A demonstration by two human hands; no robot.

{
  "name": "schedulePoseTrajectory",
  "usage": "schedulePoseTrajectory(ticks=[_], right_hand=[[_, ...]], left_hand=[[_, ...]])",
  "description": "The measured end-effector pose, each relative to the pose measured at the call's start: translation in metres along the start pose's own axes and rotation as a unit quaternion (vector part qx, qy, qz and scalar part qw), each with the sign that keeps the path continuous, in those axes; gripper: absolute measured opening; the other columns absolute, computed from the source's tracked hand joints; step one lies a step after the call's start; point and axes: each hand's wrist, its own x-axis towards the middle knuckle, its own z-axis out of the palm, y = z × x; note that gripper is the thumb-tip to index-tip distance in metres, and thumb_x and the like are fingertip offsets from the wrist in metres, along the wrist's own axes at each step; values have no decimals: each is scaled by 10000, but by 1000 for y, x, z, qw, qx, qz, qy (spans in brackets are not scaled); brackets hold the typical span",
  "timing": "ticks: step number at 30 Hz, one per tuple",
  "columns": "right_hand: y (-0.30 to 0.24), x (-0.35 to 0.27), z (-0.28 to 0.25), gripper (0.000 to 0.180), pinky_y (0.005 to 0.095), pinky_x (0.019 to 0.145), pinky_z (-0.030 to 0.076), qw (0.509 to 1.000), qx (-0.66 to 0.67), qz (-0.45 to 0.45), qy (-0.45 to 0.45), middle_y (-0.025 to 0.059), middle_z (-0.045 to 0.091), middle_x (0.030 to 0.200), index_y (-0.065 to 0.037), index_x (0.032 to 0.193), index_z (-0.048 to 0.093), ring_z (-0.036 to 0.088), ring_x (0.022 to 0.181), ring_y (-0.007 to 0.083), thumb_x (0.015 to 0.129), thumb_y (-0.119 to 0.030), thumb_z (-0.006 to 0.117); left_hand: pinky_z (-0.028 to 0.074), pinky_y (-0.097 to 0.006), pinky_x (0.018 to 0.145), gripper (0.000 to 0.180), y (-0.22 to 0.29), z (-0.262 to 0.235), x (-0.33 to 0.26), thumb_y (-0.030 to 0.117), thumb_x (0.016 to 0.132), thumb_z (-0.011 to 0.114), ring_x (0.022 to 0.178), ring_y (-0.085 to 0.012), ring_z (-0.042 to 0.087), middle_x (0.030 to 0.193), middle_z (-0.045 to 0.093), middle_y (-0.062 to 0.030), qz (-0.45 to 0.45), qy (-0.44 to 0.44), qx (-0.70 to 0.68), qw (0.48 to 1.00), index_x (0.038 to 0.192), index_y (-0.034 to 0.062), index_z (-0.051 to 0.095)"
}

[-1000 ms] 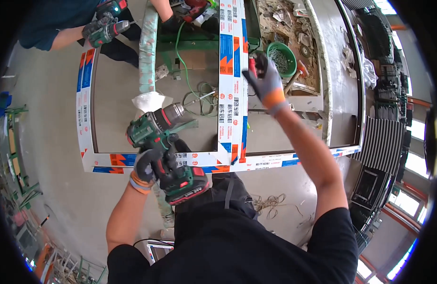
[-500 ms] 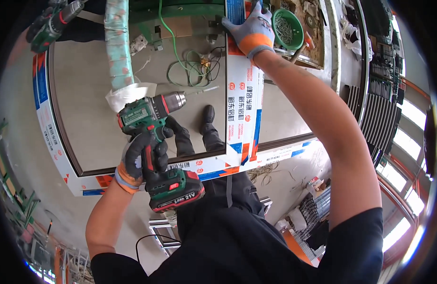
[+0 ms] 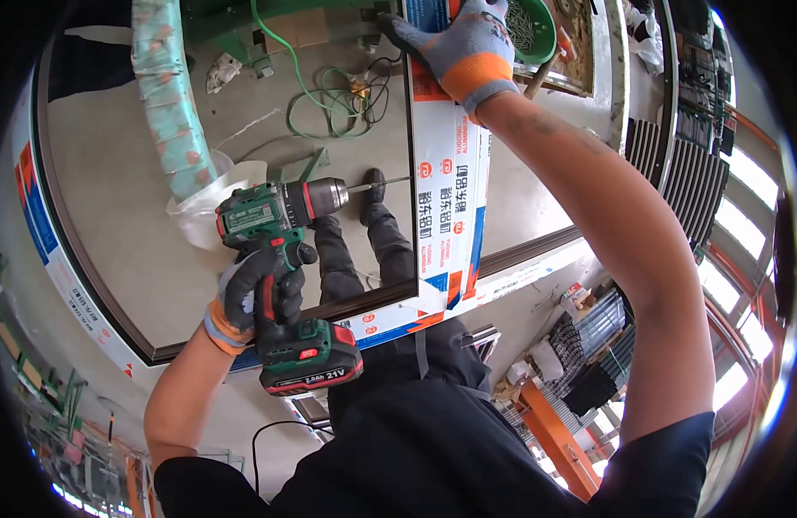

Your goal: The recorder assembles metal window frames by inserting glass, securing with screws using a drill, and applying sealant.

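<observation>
Left hand (image 3: 253, 289): fingers curled, ahead-left of our torso (image 3: 468, 432).
Right hand (image 3: 474, 53): thumb out, farther ahead of our torso.

One gloved left hand (image 3: 244, 287), one gloved right hand (image 3: 474, 57), one cordless drill (image 3: 257, 212), one drill bit (image 3: 390, 183), one green bowl (image 3: 547, 43), one wrapped beam (image 3: 165, 95).

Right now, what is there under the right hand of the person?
Under the gloved right hand is a wide bar, its surface white, blue and orange. It shows on the near side of the hand; the part directly beneath the palm is covered and cannot be seen.
</observation>
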Motion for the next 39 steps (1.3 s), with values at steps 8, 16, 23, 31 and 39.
schedulePoseTrajectory(ticks=[8, 16, 23, 31, 39], right_hand=[[1, 1, 2, 1023, 430, 954, 467, 1000, 9, 20, -4, 273, 505, 1248, 9, 1451, 334, 552, 1125, 402, 674, -424, 841], [3, 0, 8, 1021, 438, 949, 467, 1000, 4, -2, 20, 264, 486, 1252, -15, 1461, 328, 541, 1135, 408, 679, -422, 842], [1, 0, 8, 1005, 436, 933, 475, 1000, 1, 15, 13, 262, 492, 1240, -35, 1468, 328, 557, 1113, 401, 685, -403, 839], [4, 0, 9, 1000, 436, 937, 474, 1000, -3, -5, 25, 264, 493, 1233, -25, 1466, 331, 553, 1117, 403, 684, -390, 836], [3, 2, 8, 988, 444, 967, 459, 999, 20, -33, 34, 279, 467, 1280, -4, 1459, 331, 529, 1149, 419, 694, -389, 825]], left_hand=[[469, -315, 517, 473, 7, -1, 5, 374, 904, 626, 577, -173, 576, 759, 591, -50, -28, -46, -32, 998, 1198, 8, 567], [428, -312, 476, 555, 3, 12, 7, 401, 860, 651, 495, -158, 518, 701, 541, -38, 6, 5, 9, 1000, 1206, -19, 540], [493, -327, 536, 357, -2, 3, 5, 314, 902, 649, 591, -209, 607, 776, 624, -114, 2, -19, -31, 999, 1117, 40, 569], [463, -313, 484, 485, 2, 7, 11, 372, 885, 651, 528, -195, 564, 699, 569, -81, 10, -64, 2, 998, 1179, 5, 530], [425, -302, 452, 515, -6, 9, 11, 408, 883, 657, 463, -175, 497, 628, 514, -51, -36, -63, -50, 996, 1162, -4, 523]])
